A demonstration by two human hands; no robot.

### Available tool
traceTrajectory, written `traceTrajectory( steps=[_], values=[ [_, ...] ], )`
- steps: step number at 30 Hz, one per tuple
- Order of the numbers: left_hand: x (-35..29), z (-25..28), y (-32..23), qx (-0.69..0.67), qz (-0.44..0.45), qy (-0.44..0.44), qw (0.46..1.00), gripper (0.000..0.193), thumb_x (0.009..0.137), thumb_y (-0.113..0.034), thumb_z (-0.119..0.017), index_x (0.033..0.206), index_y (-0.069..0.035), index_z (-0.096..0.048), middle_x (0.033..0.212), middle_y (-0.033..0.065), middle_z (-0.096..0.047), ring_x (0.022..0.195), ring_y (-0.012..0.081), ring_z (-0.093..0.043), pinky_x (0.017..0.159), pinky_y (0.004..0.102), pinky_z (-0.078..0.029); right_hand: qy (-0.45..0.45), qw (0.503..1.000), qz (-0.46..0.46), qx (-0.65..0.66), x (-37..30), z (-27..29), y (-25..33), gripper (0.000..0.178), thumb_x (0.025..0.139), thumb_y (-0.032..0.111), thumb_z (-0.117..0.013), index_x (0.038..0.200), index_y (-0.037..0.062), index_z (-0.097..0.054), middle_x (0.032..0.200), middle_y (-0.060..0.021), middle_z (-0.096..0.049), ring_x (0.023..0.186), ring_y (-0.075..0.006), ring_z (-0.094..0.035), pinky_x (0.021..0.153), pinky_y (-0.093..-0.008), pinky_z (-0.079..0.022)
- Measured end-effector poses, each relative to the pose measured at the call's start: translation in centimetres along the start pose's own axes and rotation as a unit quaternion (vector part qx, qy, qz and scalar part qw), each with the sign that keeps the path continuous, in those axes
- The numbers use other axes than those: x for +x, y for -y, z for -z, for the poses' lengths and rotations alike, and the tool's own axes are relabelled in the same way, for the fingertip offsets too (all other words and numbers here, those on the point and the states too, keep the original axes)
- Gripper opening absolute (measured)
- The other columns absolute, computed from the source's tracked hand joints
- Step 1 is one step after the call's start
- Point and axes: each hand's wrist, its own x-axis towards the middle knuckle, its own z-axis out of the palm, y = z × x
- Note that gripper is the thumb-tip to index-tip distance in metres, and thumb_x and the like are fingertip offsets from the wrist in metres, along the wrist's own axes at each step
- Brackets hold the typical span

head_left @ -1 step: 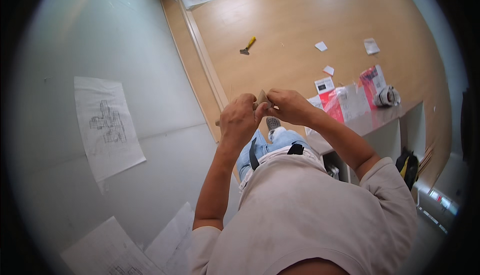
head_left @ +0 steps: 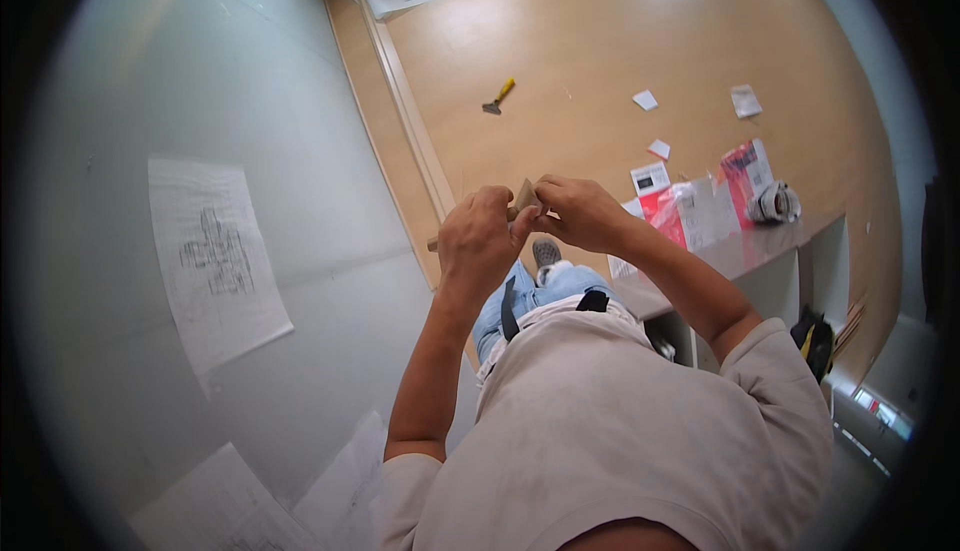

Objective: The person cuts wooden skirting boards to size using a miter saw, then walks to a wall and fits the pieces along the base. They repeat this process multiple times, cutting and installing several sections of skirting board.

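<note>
Both hands meet in front of my waist around a tan stick-like piece (head_left: 434,245) with a pointed, paper-like flap (head_left: 527,194). My left hand (head_left: 478,236) is wrapped round its length, and one end pokes out on the left. With bent fingers pressed together, my right hand (head_left: 577,213) pinches the other end beside the flap. The fingers cover most of the piece, so its exact kind is hidden. A scraper with a yellow handle (head_left: 506,90) lies beyond my hands on the wood-coloured floor (head_left: 580,41).
At right stands a low shelf unit (head_left: 770,273) bearing red-and-white wrapping (head_left: 668,216) and a crumpled bundle (head_left: 773,203). White scraps (head_left: 645,101) lie on the floor. A pale strip (head_left: 405,106) runs along the left wall, which carries a drawing sheet (head_left: 218,261). My shoe (head_left: 546,251) is below my hands.
Both hands keep the same hold on the tan piece. The surroundings have shifted very slightly in the view.
</note>
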Motion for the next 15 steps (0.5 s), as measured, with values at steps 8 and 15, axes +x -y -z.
traceTrajectory(
  steps=[8, 15],
  values=[
    [20.5, -1.7, 8.7, 0.027, -0.070, -0.045, 0.996, 0.043, 0.080, -0.029, -0.084, 0.102, -0.006, -0.056, 0.078, 0.0091, -0.063, 0.071, 0.0293, -0.064, 0.063, 0.0411, -0.049, -0.096, 0.993, 0.071, -0.023, 18.8, 5.9, -9.5, 0.025, 0.082, 0.013, -0.077, 0.096, 0.0022, -0.059, 0.090, -0.0129, -0.064, 0.079, -0.0350, -0.066, 0.066, -0.0424, -0.054],
    [37.9, -4.2, 18.8, -0.042, -0.063, 0.005, 0.997, 0.039, 0.079, -0.027, -0.084, 0.101, -0.006, -0.059, 0.086, 0.0099, -0.066, 0.079, 0.0323, -0.065, 0.067, 0.0451, -0.050, -0.081, 0.996, -0.020, -0.041, 34.6, 10.3, -17.0, 0.023, 0.087, 0.016, -0.074, 0.094, 0.0034, -0.057, 0.086, -0.0142, -0.062, 0.078, -0.0378, -0.064, 0.065, -0.0444, -0.052]
  ],
)
